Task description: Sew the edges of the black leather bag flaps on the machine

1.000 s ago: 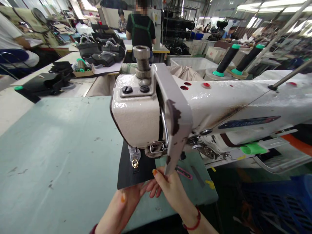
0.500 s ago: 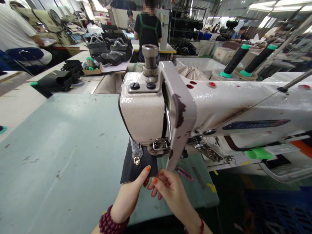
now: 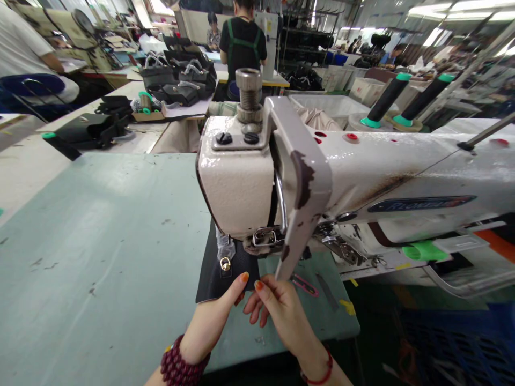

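Note:
A black leather-like panel (image 3: 209, 284) lies on the green tabletop, its far part hidden behind the sewing machine head (image 3: 235, 187). On it is a gold-coloured buckle (image 3: 225, 264) on a small tab, with clear plastic wrap (image 3: 226, 247) just beyond. My left hand (image 3: 217, 316) grips the panel's near edge, thumb on top and fingers mostly hidden below. At the right near corner, my right hand (image 3: 281, 308) pinches the edge between thumb and curled fingers. The machine's grey lever (image 3: 298, 236) comes down just beyond my right fingers.
Pink-handled thread snips (image 3: 304, 284) lie right of my right hand, near yellow tape (image 3: 347, 307) at the table edge. Black thread cones (image 3: 388, 99) stand behind the machine. Black bags (image 3: 177, 80) are piled on the far table, and a person in a green apron (image 3: 243, 43) stands beyond.
My right thumb has moved up to the panel's near right corner. My left hand keeps its grip, and the panel has barely moved. The view has shifted slightly.

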Motion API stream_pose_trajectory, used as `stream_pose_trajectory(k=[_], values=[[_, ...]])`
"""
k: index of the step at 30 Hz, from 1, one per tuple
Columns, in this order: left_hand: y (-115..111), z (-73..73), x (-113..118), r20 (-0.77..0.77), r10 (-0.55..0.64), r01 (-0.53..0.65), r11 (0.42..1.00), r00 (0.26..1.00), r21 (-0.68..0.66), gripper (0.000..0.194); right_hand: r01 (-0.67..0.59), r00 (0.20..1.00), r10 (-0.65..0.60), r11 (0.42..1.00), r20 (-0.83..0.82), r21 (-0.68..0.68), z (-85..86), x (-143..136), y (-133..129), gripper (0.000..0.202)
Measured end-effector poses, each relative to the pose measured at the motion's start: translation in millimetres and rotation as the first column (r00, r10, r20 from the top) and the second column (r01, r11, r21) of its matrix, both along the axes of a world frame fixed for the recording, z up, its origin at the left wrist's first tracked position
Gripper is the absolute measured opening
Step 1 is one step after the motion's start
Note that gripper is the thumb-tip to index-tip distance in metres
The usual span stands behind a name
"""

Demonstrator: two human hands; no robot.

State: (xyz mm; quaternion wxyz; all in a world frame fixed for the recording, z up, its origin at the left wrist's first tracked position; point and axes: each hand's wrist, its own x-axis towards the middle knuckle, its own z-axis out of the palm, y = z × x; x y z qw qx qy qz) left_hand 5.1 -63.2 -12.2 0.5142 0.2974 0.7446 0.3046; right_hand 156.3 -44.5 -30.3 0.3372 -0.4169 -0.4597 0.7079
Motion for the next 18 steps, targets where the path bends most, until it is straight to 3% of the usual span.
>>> stream_pose_trajectory(k=[3, 9, 14, 18], values=[[0, -2.5, -1, 0.003, 0.031, -0.031, 0.998, 1.0, -0.045, 0.063, 0.042, 0.998, -0.045, 0.997, 0.054, 0.058, -1.3, -4, -3, 0.05], [2, -4.3, -7, -0.045, -0.022, 0.016, 0.993, 0.999, -0.116, 0.064, 0.05, 0.988, -0.071, 0.986, 0.134, 0.159, -5.0, -6, -6, 0.049], [-3, -14.1, -14, -0.003, 0.006, -0.006, 0.995, 1.0, -0.101, 0.047, 0.054, 0.99, -0.07, 0.99, 0.126, 0.13, -3.7, -4, -5, 0.045], [-3, -13.0, -12, 0.034, 0.047, -0.042, 0.99, 0.998, -0.132, 0.049, 0.064, 0.99, -0.075, 0.994, 0.12, 0.09, -2.2, -4, -6, 0.044]])
